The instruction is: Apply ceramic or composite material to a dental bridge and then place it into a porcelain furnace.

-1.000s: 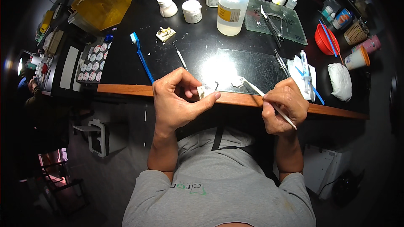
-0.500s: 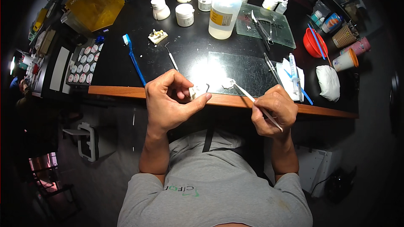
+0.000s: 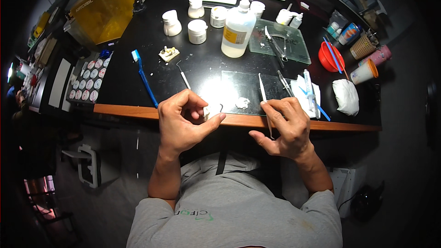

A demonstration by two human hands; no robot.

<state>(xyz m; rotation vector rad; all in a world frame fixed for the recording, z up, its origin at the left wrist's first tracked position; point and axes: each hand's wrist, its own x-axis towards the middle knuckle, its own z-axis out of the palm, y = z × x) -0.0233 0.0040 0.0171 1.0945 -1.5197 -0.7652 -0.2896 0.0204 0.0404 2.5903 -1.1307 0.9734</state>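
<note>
My left hand [image 3: 181,126] pinches a small cream dental piece [image 3: 206,111] at the desk's front edge; a dark hook shows by the thumb. My right hand [image 3: 287,128] has its thumb spread away, while its index and middle fingers hold a long white spatula [image 3: 261,86], now angled nearly upright in the picture. Between my hands, a white lump of paste [image 3: 242,103] sits on a glass slab [image 3: 248,80]. A blue toothbrush [image 3: 145,78], a hooked probe [image 3: 184,77] and a cream model [image 3: 168,55] lie left of it.
White jars [image 3: 197,32], a large bottle [image 3: 236,36], a green slab [image 3: 298,46] with tools, tweezers [image 3: 285,82], a syringe [image 3: 309,87], a red bowl [image 3: 327,58], cups [image 3: 363,74] and a white bundle [image 3: 345,96] are on the dark desk. Another person [image 3: 22,105] is at far left.
My right hand has loosened its pen grip, lifting the thumb off; the spatula has swung away from the paste to a steeper angle. My left hand still holds the piece.
</note>
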